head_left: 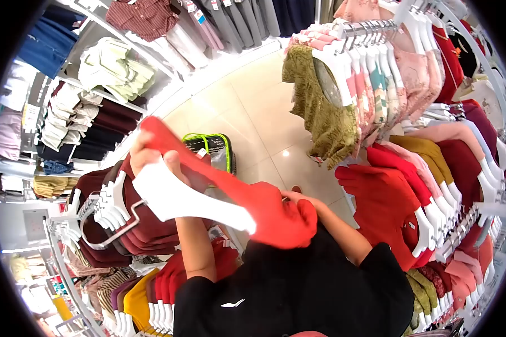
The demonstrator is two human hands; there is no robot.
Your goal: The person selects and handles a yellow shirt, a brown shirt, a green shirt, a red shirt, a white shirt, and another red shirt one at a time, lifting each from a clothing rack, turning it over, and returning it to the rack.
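A white hanger point(177, 199) with a metal hook is held up in front of my chest, tilted down to the right. My left hand point(143, 157) grips its left end, together with part of a red garment point(230, 188). The garment stretches along the hanger, and its right part is bunched over the hanger's other end. My right hand point(291, 196) is at that bunched cloth, mostly hidden by it, with fingers closed on the fabric. Which part of the garment each hand holds is blurred.
A black shopping basket point(230, 154) with lime-green handles stands on the tiled floor point(253, 112). Racks of hung clothes flank me, with red tops point(376, 196) at right and maroon ones point(135, 208) at left. An olive lace top point(320, 106) hangs ahead. Shelves hold folded clothes point(109, 67).
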